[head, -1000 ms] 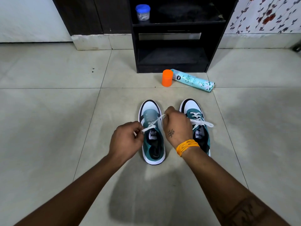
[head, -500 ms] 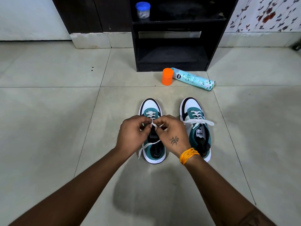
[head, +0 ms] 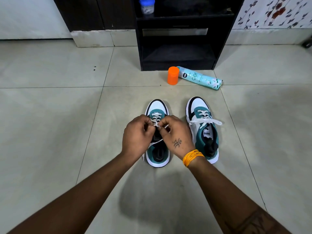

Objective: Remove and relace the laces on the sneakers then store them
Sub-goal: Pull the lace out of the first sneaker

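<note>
- We're working the lace (head: 156,123) on the left sneaker (head: 157,132), approx at the upper eyelets; looks like threading or the start of a knot, can't tell which.
- To do it well: keep both ends taut & even, feed the tip straight through w/o twisting, then snug each cross row before tying.
- Left hand (head: 137,138): fingers curled, thumb & forefinger pinching the lace just above the tongue; a loose tail runs under it to the floor.
- Right hand (head: 175,134): also curled, pinching the lace right next to the left hand's fingertips; the two hands nearly touch.
- Right sneaker (head: 203,129) sits just beside the right hand, already laced, ends lying loose across it.
- Shelf unit (head: 177,53) for storing stands beyond both hands, w/ an orange cap (head: 173,75) & spray can (head: 200,78) in front of it.
</note>
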Available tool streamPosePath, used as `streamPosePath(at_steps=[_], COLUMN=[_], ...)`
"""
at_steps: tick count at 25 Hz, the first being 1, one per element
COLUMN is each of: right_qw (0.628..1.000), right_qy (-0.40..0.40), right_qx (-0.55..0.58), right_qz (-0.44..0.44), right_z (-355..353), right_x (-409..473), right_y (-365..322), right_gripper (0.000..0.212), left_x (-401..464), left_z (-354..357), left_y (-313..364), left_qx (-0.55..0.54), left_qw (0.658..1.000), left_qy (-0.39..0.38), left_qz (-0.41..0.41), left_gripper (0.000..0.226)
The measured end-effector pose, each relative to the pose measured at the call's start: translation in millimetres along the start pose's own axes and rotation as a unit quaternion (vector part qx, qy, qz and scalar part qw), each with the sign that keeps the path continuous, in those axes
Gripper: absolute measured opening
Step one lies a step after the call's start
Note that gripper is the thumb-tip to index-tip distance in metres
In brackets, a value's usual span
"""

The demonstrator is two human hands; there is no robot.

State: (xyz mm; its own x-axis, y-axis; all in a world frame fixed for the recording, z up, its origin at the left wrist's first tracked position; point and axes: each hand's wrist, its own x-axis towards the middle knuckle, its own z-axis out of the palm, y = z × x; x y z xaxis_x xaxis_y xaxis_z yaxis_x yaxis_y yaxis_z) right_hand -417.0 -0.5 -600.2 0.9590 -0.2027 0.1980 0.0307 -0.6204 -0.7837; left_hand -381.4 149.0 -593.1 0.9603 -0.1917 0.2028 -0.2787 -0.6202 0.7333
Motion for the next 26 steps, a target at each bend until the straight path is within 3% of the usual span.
streamPosePath(at_steps=[4, 7, 12, 14, 16, 18, 21, 23, 26], right_qw=[0.987, 0.984, 0.944, 0.960, 0.991, 0.997, 0.967, 0.941, 0.976], right_qy=[-0.007, -0.023, 0.001, 0.004, -0.005, 0.004, 0.022, 0.023, 0.005], right_qx=[0.127, 0.138, 0.258, 0.219, 0.107, 0.065, 0.190, 0.250, 0.169], right_qz=[0.100, 0.113, 0.206, 0.176, 0.080, 0.033, 0.167, 0.225, 0.136], right_z=[0, -4, -6, -6, -6, -2, -2, -4, -6], right_x=[-4, -2, -6, -8, -6, -4, -5, -6, -6], right_y=[5, 6, 5, 4, 1, 1, 2, 1, -6], right_gripper=[0.004, 0.006, 0.014, 0.013, 0.015, 0.008, 0.005, 0.011, 0.019], left_x=[-4, -1, 0, -2, -1, 1, 1, -2, -1], left_z=[-5, -5, -2, -3, -4, -2, -1, -2, -6], left_y=[-5, 0, -1, 1, 7, 7, 4, 3, 6], left_qx=[-0.046, -0.024, -0.104, -0.091, -0.075, -0.091, -0.244, -0.300, -0.228], left_qw=[0.999, 0.999, 0.987, 0.991, 0.995, 0.993, 0.944, 0.912, 0.951], left_qy=[-0.017, -0.021, 0.013, -0.005, -0.029, -0.027, -0.021, -0.036, -0.045], left_qz=[0.008, 0.017, -0.120, -0.102, -0.062, -0.065, -0.222, -0.276, -0.203], left_gripper=[0.008, 0.014, 0.013, 0.012, 0.014, 0.012, 0.007, 0.006, 0.008])
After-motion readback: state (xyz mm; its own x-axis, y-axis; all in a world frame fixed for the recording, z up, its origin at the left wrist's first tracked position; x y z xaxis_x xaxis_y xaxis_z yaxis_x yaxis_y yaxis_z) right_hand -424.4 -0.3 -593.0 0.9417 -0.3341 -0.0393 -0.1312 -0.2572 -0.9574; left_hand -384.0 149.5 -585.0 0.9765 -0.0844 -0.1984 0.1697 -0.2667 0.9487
